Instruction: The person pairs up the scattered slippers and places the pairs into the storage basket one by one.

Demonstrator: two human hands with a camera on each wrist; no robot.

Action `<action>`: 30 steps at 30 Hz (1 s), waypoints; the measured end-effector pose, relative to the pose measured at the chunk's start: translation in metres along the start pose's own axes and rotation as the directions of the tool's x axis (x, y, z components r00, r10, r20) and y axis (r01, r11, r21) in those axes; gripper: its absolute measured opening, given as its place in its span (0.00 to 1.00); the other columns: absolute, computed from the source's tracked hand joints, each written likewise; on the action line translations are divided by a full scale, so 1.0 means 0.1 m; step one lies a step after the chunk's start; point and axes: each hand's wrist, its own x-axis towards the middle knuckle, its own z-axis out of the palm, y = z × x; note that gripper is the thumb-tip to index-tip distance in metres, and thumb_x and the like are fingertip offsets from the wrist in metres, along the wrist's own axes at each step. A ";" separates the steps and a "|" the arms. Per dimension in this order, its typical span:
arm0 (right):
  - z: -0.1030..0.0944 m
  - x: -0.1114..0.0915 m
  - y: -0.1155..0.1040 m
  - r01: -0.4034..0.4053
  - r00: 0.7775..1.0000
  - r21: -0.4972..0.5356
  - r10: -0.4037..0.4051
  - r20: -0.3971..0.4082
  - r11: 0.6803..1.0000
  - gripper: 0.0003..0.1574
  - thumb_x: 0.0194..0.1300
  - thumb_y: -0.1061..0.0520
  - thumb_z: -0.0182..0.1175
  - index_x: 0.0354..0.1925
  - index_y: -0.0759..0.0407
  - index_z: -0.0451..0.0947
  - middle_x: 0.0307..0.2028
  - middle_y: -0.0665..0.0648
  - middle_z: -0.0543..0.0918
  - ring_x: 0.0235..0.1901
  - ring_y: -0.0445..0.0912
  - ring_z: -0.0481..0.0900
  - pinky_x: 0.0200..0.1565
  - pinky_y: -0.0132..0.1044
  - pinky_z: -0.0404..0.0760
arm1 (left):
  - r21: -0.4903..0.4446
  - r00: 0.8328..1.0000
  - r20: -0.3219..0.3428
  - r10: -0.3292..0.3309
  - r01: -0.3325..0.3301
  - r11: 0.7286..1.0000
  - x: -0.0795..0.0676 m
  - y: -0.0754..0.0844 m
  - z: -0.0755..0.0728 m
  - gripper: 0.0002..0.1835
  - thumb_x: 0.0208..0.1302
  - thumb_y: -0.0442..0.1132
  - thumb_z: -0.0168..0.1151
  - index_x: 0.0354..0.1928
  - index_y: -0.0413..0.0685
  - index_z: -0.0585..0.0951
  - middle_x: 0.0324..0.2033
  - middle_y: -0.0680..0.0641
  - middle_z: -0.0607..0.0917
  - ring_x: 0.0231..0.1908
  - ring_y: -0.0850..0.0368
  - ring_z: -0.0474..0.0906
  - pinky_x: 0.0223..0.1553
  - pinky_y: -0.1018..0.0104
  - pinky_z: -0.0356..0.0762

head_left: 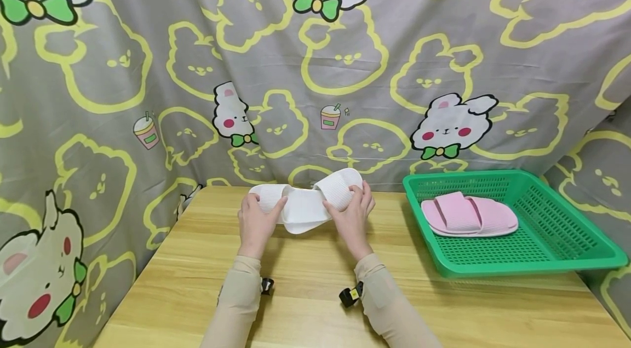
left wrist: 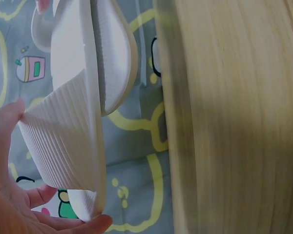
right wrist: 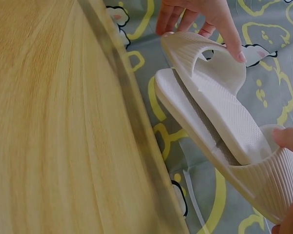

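On the pale wood-grain tabletop (head_left: 305, 309), a green perforated plastic basket (head_left: 498, 269) is placed, with pink ridged slippers (head_left: 495, 217) lying inside. Above the tabletop, two white ribbed-strap slippers (head_left: 307, 210) are held, overlapping; one is gripped by the half-closed left hand (head_left: 257, 224), the other by the half-closed right hand (head_left: 352, 222).

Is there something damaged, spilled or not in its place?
Nothing stands out: no spill or damage shows. White slippers overlap at an angle, but the left hand and right hand hold them; pink slippers lie in the green basket.
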 end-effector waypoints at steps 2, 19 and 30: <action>0.00 0.01 0.01 -0.003 1.000 -0.001 0.003 -0.003 1.000 0.45 0.45 0.50 0.78 0.53 0.64 0.65 0.70 0.68 0.54 0.67 0.64 0.50 0.67 0.55 0.57 | 0.007 1.000 0.011 -0.008 0.008 1.000 0.00 0.00 0.01 0.44 0.54 0.72 0.60 0.54 0.41 0.65 0.53 0.38 0.70 0.50 0.34 0.69 0.51 0.45 0.71; -0.05 0.05 0.01 -0.053 0.999 0.024 0.053 -0.010 0.998 0.44 0.45 0.50 0.78 0.52 0.64 0.64 0.71 0.67 0.52 0.68 0.63 0.50 0.68 0.55 0.57 | 0.195 0.986 0.133 0.097 -0.122 0.973 0.00 0.01 -0.02 0.58 0.46 0.79 0.60 0.76 0.68 0.50 0.73 0.36 0.54 0.59 0.27 0.66 0.42 0.37 0.77; -0.05 0.07 0.04 -0.076 0.997 0.037 0.076 0.004 0.996 0.44 0.46 0.49 0.78 0.53 0.63 0.64 0.71 0.66 0.51 0.68 0.62 0.49 0.68 0.55 0.56 | 0.250 0.957 0.224 0.185 -0.240 0.938 0.01 -0.05 -0.05 0.65 0.37 0.69 0.75 0.77 0.71 0.47 0.73 0.34 0.50 0.59 0.27 0.64 0.49 0.38 0.75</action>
